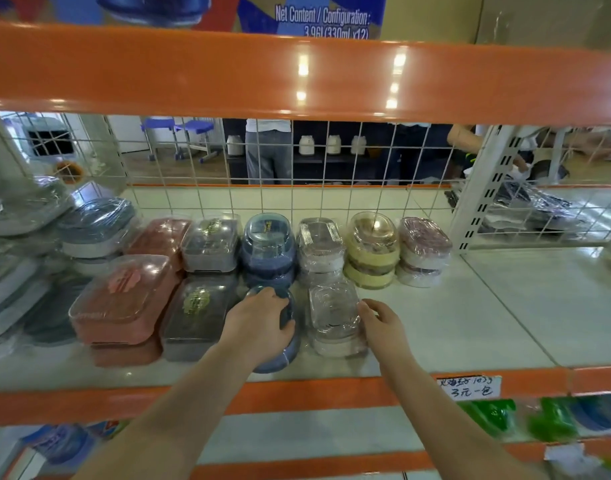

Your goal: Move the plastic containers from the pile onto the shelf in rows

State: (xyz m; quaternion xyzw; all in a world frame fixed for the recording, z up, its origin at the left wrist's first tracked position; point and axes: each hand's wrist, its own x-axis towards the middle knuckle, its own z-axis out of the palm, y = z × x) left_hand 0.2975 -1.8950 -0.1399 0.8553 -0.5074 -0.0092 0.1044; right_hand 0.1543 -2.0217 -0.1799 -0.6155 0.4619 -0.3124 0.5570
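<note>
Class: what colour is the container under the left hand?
Blue container, under the left hand, head view.

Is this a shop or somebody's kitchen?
Most likely a shop. The orange-edged shelf holds rows of plastic-wrapped containers, a handwritten price tag is stuck on its front edge, and more packaged goods sit on the shelf below.
</note>
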